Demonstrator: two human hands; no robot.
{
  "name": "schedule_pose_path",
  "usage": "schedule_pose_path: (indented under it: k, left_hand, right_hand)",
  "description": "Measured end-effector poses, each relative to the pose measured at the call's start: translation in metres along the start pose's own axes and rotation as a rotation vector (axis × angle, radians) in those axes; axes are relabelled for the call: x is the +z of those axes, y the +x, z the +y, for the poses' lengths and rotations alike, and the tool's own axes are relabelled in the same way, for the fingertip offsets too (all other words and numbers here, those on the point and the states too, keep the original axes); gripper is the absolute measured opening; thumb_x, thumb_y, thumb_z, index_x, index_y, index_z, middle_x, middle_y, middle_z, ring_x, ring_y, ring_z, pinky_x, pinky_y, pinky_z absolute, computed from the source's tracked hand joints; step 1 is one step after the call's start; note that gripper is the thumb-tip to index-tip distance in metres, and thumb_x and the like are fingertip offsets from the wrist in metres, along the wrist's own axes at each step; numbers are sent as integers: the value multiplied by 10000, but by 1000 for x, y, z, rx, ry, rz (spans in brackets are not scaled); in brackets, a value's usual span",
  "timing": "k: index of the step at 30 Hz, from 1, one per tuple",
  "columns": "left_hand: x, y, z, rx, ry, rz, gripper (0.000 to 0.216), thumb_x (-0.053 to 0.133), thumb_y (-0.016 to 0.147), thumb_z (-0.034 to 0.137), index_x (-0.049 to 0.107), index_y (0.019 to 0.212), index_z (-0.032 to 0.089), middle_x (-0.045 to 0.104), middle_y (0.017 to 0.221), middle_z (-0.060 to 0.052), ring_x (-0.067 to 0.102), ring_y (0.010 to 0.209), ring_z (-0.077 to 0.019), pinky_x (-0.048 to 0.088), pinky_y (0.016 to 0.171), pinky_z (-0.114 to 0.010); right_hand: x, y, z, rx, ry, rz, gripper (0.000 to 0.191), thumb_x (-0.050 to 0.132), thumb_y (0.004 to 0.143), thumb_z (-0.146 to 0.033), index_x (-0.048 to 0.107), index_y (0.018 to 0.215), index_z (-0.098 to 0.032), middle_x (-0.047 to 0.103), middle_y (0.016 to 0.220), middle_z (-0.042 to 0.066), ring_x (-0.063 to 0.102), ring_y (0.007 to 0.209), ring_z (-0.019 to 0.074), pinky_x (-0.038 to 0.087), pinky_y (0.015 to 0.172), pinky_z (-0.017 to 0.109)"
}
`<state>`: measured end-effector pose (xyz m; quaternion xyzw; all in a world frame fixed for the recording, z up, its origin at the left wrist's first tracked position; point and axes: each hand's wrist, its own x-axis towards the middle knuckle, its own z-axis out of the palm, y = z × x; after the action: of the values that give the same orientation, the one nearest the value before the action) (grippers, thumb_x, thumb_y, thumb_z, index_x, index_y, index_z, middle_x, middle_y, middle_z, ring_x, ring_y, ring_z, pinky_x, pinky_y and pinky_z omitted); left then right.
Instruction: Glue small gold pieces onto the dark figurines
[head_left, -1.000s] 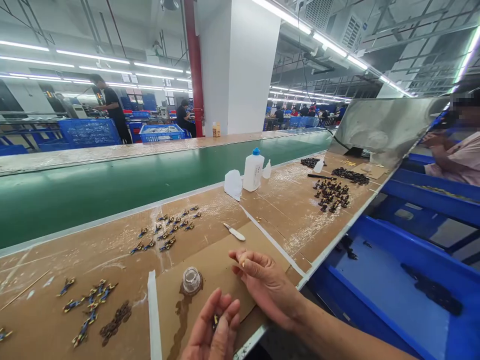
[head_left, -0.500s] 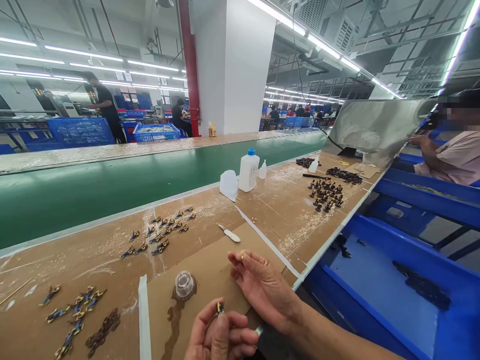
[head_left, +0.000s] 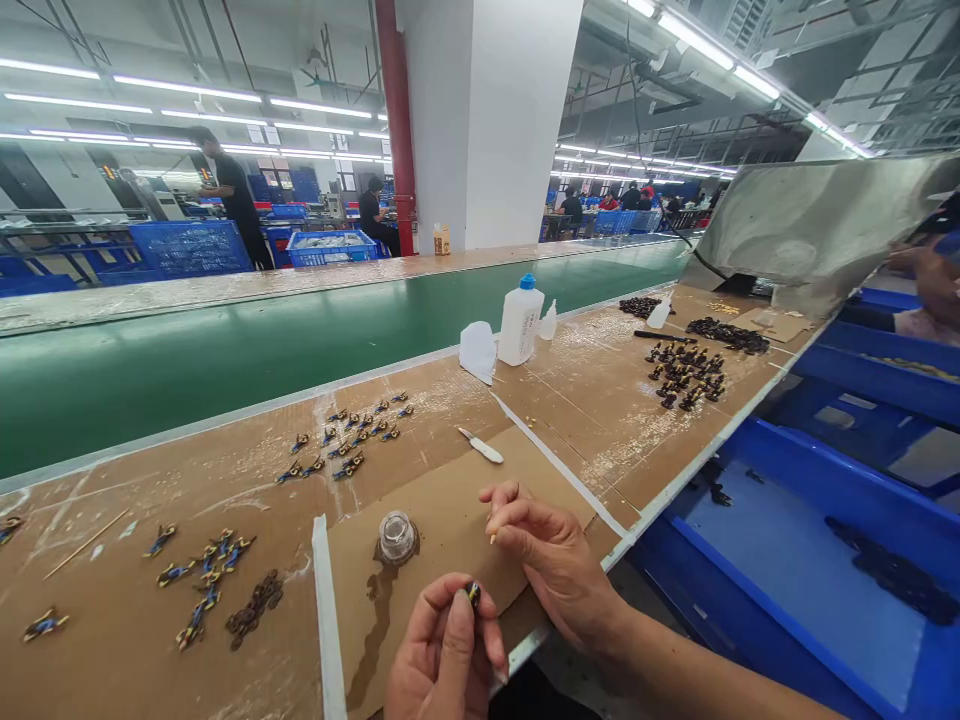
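My left hand [head_left: 450,645] is closed, pinching a small dark figure part with a yellow patch [head_left: 472,596] between thumb and fingers. To its right, my right hand [head_left: 544,550] pinches a tiny pale yellow piece [head_left: 493,538] at its fingertips. The two hands are close but apart, above a cardboard sheet [head_left: 442,510]. Left of them on the cardboard stands a small clear glass cup [head_left: 397,538] beside a wet brown streak. A white-handled knife [head_left: 481,446] lies beyond my right hand.
Small blue and yellow figures [head_left: 360,432] lie in groups at left, near a pile of brown parts [head_left: 255,608]. A white bottle [head_left: 521,320] stands by the green conveyor [head_left: 300,345]. Dark figures [head_left: 684,375] lie farther right. Blue bins [head_left: 795,560] sit below the table edge; a person is at far right.
The view has turned slightly left, so the table things sit further right. My right hand has tipped its fingertips downward with the pale piece, nearer the part in my left hand.
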<state>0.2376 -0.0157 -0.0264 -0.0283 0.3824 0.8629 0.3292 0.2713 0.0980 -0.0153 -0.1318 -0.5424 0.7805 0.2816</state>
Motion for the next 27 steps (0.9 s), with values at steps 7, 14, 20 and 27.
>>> schedule_pose_path:
  k: [7, 14, 20, 27]
  left_hand:
    - [-2, -1, -3, 7, -53, 20, 253, 826, 558, 298, 692, 734, 176, 631, 591, -21, 478, 388, -46, 353, 378, -130]
    - [-1, -2, -3, -2, -68, 51, 237, 813, 579, 302, 678, 729, 178, 614, 576, -2, 447, 353, -33, 323, 347, -118]
    - [4, -6, 1, -6, -67, 79, 268, 833, 541, 300, 674, 706, 162, 612, 543, -8, 430, 322, -24, 301, 329, -101]
    - [4, -7, 0, 19, -75, 120, 266, 826, 553, 276, 632, 688, 155, 624, 537, -13, 430, 313, -31, 305, 322, -104]
  right_hand:
    - [-2, -5, 2, -135, -209, -124, 81, 720, 726, -348, 738, 698, -274, 519, 804, 39, 476, 1016, 222, 322, 971, 359]
    - [-1, -7, 2, -177, -301, -182, 82, 677, 774, -310, 742, 738, -275, 499, 792, 41, 480, 991, 220, 328, 967, 376]
    - [0, -7, 1, -179, -319, -176, 91, 675, 778, -319, 742, 740, -272, 496, 800, 43, 477, 1006, 224, 340, 952, 374]
    - [-2, -9, 5, -192, -357, -184, 77, 670, 783, -282, 741, 756, -276, 493, 815, 49, 475, 1024, 232, 342, 958, 387]
